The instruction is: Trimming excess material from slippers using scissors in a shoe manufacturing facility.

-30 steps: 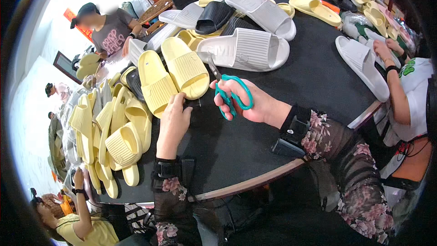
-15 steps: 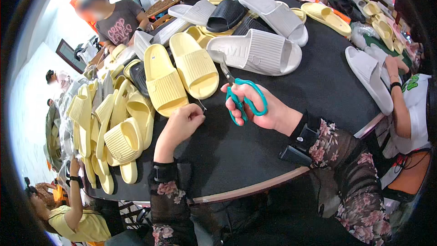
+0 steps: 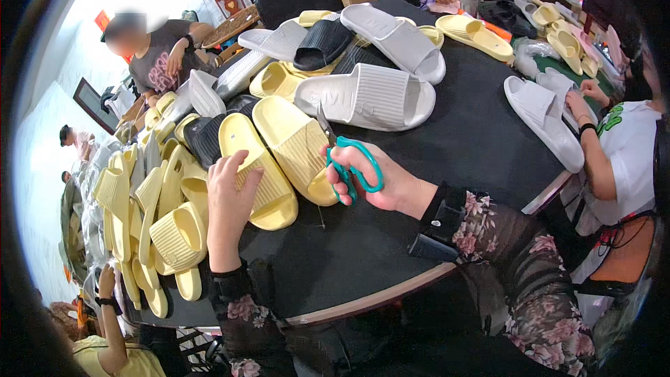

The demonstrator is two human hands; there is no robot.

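In my right hand is a pair of scissors with teal handles, fingers through the loops. The dark blades point up and away, over the near yellow slippers. My left hand has its thumb and fingers apart at the left edge of a yellow slide slipper; whether it presses on the slipper I cannot tell. Against that slipper's right side lies a second yellow slide slipper, partly behind the scissors and my right fingers. A thin thread hangs by its toe end.
Yellow slippers are heaped on the left. Grey slippers and a black slipper lie farther back on the black table. At the right a co-worker's hands touch grey slippers. Other people sit around.
My left hand has gone from a closed pinch near the thread to spread fingers at the slipper's left edge. The two yellow slippers have come nearer to me. The scissors stay in my right hand.
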